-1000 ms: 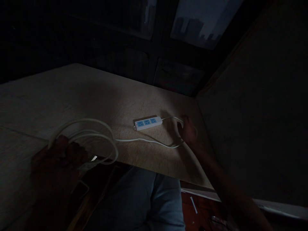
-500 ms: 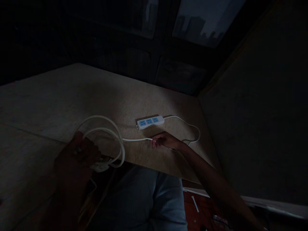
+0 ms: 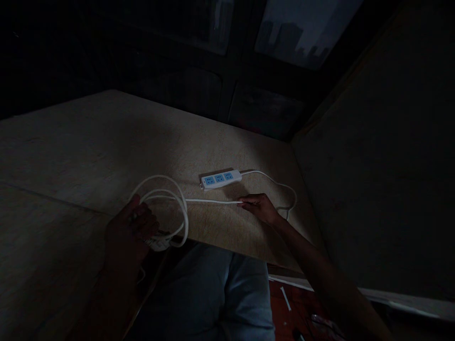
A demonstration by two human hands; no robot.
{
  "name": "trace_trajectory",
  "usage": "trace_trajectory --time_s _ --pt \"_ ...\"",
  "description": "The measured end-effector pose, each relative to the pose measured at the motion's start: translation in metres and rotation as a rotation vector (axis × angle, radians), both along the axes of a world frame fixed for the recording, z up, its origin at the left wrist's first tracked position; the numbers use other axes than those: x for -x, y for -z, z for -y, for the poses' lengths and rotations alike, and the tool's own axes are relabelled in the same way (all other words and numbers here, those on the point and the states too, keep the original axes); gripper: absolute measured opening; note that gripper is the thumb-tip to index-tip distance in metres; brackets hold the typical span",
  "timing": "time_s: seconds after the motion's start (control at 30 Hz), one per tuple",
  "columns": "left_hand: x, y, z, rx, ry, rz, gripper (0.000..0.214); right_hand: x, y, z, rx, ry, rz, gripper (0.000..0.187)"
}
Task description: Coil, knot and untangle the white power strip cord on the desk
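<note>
Through the head camera I'm seeing a pale tabletop stretching across the view, denim-clad legs at its near edge. Here's the white power cord: looped at left, then running nearly straight rightward. I've got the left hand clenched around those loops, and the right hand pinching the straight run in its fingertips. Just beyond that hand, the three-outlet power strip lies on the tabletop, blue sockets up. Beside the left fingers, a small white piece, too dim to identify.
</note>
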State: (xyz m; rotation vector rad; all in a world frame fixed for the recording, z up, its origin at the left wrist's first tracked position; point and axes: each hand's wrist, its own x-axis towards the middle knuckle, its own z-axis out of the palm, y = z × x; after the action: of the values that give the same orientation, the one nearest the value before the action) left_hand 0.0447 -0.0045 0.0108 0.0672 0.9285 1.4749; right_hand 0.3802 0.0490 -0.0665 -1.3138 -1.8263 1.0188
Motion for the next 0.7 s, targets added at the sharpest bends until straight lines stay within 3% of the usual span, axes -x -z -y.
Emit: trace_trajectory --time_s 0.2,0.4,0.5,0.6,0.7 --pt "-0.023 -0.007 0.006 0.113 0.099 -0.051 0.047 -0.004 0.009 0.001 0.001 0.111 0.024 0.028" --pt "-0.051 -0.008 0.011 0.118 0.133 0.018 0.048 -0.004 0.01 0.013 0.042 0.066 0.021 0.038" --pt "-0.065 -0.006 0.014 0.111 0.166 0.009 0.043 0.003 -0.005 0.023 -0.005 0.144 -0.042 0.043" --pt "-0.08 -0.003 0.019 0.067 0.109 0.037 0.039 0.016 -0.028 0.035 -0.031 0.246 -0.19 0.042" --pt "-0.095 0.004 0.026 -0.008 0.002 0.112 0.04 0.036 -0.047 0.052 0.1 0.242 -0.49 0.048"
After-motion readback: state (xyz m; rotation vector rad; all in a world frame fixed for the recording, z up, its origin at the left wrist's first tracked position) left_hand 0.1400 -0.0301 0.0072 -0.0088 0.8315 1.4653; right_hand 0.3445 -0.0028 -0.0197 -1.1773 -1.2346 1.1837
